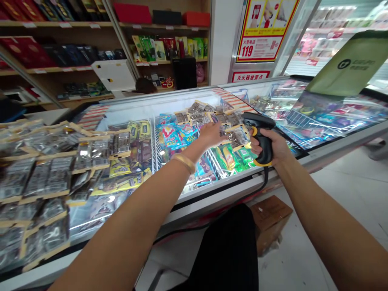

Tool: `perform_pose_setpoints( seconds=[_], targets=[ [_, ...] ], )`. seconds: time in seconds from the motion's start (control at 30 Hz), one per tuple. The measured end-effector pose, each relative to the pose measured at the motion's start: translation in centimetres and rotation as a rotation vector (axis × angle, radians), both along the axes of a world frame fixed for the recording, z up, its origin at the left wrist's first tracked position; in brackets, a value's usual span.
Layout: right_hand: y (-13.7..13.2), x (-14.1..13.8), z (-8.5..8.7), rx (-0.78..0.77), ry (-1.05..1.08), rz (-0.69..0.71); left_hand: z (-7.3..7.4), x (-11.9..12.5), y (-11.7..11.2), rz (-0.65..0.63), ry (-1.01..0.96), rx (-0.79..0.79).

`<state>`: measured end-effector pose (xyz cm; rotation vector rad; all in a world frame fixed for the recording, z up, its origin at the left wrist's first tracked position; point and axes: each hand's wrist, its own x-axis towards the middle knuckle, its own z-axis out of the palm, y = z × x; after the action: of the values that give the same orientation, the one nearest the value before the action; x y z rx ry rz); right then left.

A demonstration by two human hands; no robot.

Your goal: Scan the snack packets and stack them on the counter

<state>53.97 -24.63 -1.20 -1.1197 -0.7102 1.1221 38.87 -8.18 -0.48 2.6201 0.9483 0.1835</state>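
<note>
My right hand point(274, 145) is closed round the grip of a black and yellow barcode scanner point(257, 125), whose head points left over the open chest freezer point(212, 190). My left hand point(214, 135), with a gold bangle on the wrist, reaches into the freezer. Its fingers rest on a clear packet with a tan header point(239, 135) lying on the piled goods; whether they grip it I cannot make out. Blue packets point(172, 133) lie to its left, green and yellow wrapped ices point(230, 155) just below.
Many clear packets with tan headers point(39, 173) cover the freezer lid at left. A cardboard box point(268, 220) stands on the floor by my legs. The scanner's cable hangs down the freezer's front. Shelves of boxed goods point(60, 52) fill the back wall. A green bag point(351, 64) lies on the right-hand freezer.
</note>
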Motion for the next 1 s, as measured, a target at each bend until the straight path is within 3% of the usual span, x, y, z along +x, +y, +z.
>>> perform_pose_setpoints(
  seconds=[0.13,0.33,0.43,0.53,0.63,0.77,1.0],
  targets=[
    [0.9,-1.2,0.4,0.024,0.019,0.047,1.3,-4.5,0.2,0.062,-0.140,-0.015],
    [5.3,-5.8,1.7,0.085,0.008,0.212,2.3,-13.0,2.4,0.467,-0.539,-0.332],
    [8.1,-8.8,2.0,0.125,0.028,0.334,2.4,-17.2,3.2,0.601,-0.852,-0.497],
    [9.6,-11.5,1.7,0.107,0.047,0.459,2.0,-20.3,3.6,0.705,-1.006,-0.558],
    [9.6,-13.1,1.1,0.016,-0.013,0.577,1.3,-21.9,4.0,0.745,-0.989,-0.454],
    [8.8,-13.7,0.8,-0.064,-0.112,0.646,0.7,-22.3,4.5,0.676,-0.927,-0.275],
    [8.8,-13.8,0.8,-0.152,-0.200,0.668,0.7,-22.3,4.2,0.673,-0.866,-0.306]
  ],
)
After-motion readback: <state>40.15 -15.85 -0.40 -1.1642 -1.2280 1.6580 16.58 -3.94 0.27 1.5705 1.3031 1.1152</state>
